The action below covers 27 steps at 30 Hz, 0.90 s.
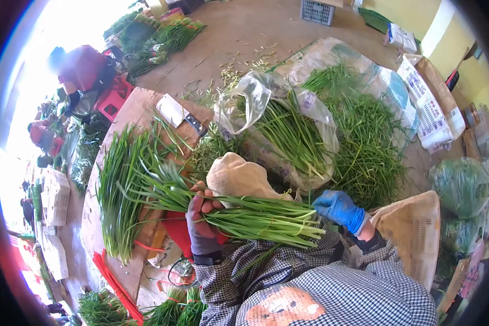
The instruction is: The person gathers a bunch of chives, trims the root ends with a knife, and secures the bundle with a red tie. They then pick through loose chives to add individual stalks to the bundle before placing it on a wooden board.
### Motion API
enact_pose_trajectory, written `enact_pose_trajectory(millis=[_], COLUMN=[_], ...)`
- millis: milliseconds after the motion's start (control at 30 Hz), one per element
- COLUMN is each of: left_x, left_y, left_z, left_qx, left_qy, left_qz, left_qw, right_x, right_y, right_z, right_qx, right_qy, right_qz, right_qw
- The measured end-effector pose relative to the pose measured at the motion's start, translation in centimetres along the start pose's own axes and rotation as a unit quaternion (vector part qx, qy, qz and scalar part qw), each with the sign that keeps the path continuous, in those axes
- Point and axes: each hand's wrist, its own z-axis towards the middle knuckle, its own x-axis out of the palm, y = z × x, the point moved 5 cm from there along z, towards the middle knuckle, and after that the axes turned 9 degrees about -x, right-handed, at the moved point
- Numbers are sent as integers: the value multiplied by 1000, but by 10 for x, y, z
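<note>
I am viewing the left hand (202, 224), gloved grey and red, closing firmly around the bundle of green stalks (255, 218), which is lying crosswise just above the lap. The right hand (339, 209), in a blue glove, is curling closed on the cut ends. Beyond the bundle, loose greens are lying on the board (133, 106) near a cleaver (174, 110).

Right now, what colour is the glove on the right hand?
Blue. It covers the right hand, touching the green bundle; clearest in the head view.
</note>
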Motion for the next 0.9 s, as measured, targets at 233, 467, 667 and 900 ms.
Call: enact_pose_trajectory(millis=[233,467,667,900], left_x=[-26,-58,-36,0], left_y=[-1,-2,-1,-6], left_z=[-10,-6,-6,-28], left_qx=[43,52,89,120], left_qy=[-54,-39,-69,-52], left_qz=[26,-47,-11,43], left_qw=[997,997,994,991], right_x=[-50,-102,-40,-1], right_y=[-33,-71,53,73], right_z=[10,-55,18,64], right_qx=[66,188,96,-36], right_qy=[-292,-300,7,22], right_qz=[174,17,294,237], right_qw=[938,935,951,971])
